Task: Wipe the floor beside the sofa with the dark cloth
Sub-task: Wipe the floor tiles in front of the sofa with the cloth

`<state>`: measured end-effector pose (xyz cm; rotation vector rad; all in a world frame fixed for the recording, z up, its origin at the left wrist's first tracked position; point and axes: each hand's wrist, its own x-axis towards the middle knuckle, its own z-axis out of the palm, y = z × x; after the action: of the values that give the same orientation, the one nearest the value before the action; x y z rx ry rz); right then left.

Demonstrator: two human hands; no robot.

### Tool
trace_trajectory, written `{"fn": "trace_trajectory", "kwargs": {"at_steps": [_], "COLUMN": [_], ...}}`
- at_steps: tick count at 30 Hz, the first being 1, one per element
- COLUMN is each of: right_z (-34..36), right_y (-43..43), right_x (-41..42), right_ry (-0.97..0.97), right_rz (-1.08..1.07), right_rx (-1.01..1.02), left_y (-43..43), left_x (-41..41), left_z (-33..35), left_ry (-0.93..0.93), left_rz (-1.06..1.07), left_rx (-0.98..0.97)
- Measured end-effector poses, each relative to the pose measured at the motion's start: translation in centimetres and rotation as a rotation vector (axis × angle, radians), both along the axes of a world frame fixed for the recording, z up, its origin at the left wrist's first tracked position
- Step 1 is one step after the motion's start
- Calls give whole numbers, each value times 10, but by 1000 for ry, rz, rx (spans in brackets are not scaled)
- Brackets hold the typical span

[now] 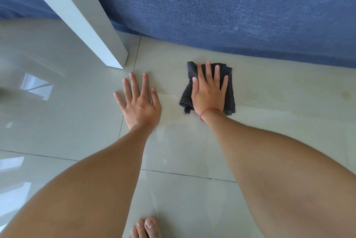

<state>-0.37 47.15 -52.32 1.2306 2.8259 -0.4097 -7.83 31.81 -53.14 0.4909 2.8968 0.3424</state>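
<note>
A folded dark grey cloth point(230, 91) lies flat on the glossy pale floor tiles point(279, 102), a short way in front of the blue fabric sofa point(231, 10). My right hand point(209, 91) presses flat on top of the cloth, fingers spread and pointing toward the sofa; a red string circles that wrist. My left hand point(139, 100) rests palm-down on the bare floor to the left of the cloth, fingers apart, holding nothing. A faint wet streak shows on the tile around and below the cloth.
A white furniture leg point(92, 31) slants down to the floor just beyond my left hand. Bare toes point(145, 227) show at the bottom edge. Faint yellowish marks point(346, 95) sit on the tile at the far right.
</note>
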Motion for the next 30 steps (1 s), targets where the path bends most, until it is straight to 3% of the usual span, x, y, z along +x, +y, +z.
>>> {"fn": "trace_trajectory", "kwargs": {"at_steps": [8,16,25,30], "right_z": [-2,0,-1,-3], "right_y": [-22,-16,-15,-20], "right_x": [-33,36,2,-14], "right_ry": [-6,17,6,-4], "right_rz": [144,484,73,131], "right_rx": [9,32,-2,24], "left_y": [2,1,1,2], "left_x": [0,0,0,0], "left_z": [2,3,1,0], "left_ry": [8,-15,3,15], "left_rz": [4,17,14,18], "left_rx": [4,22,23,25]}}
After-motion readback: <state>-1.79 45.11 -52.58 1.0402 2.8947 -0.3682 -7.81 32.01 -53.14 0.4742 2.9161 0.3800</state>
